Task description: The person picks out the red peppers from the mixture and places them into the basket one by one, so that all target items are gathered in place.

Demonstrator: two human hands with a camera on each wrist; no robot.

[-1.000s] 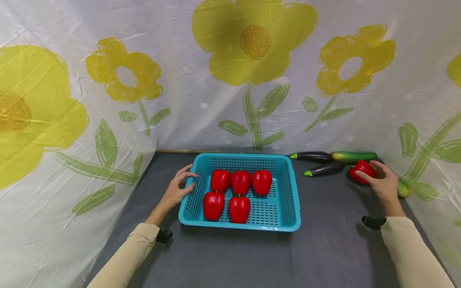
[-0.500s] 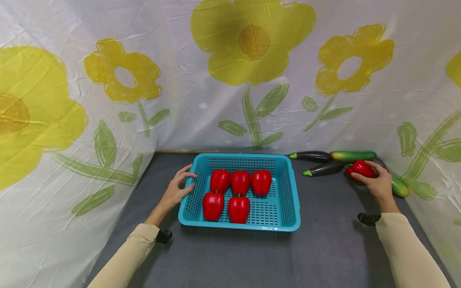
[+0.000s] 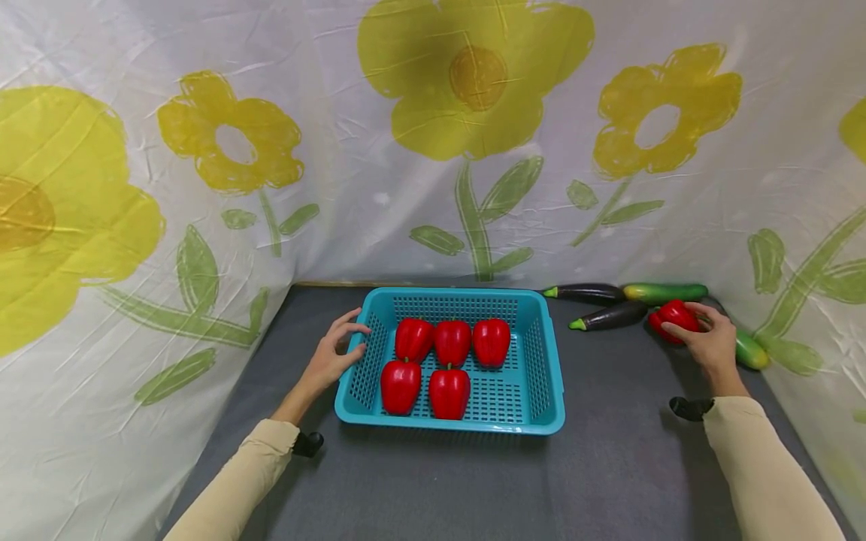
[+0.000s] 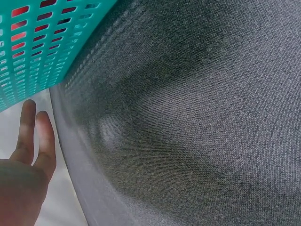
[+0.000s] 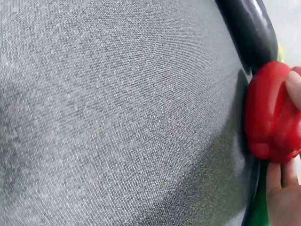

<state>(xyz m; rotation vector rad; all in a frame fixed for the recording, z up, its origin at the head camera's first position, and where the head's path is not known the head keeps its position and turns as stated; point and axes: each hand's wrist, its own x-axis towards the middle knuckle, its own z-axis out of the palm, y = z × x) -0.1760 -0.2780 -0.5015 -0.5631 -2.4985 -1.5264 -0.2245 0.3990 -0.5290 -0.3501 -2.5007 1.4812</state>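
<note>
My right hand [image 3: 714, 342] holds a red bell pepper [image 3: 672, 321] at the table's far right, thumb on the near side and fingers around its far side. The right wrist view shows this pepper [image 5: 268, 110] close to a dark eggplant [image 5: 251, 33], with the thumb and two fingertips on it. My left hand [image 3: 331, 357] rests at the left rim of a turquoise perforated basket [image 3: 449, 429], its fingers loosely spread. Several red bell peppers [image 3: 452, 343] lie in the basket. In the left wrist view two fingers [image 4: 45, 136] stand beside the basket's wall [image 4: 51, 42].
Two eggplants [image 3: 609, 316] and a green cucumber [image 3: 666, 294] lie at the back right. Another cucumber [image 3: 749, 350] lies behind my right wrist, partly hidden. A dark grey cloth [image 3: 440, 488] covers the table. A flower-printed curtain [image 3: 338, 188] hangs behind and along the sides.
My right hand has moved slightly left with the bell pepper, showing more of the cucumber behind it. My left hand and the basket have stayed in place.
</note>
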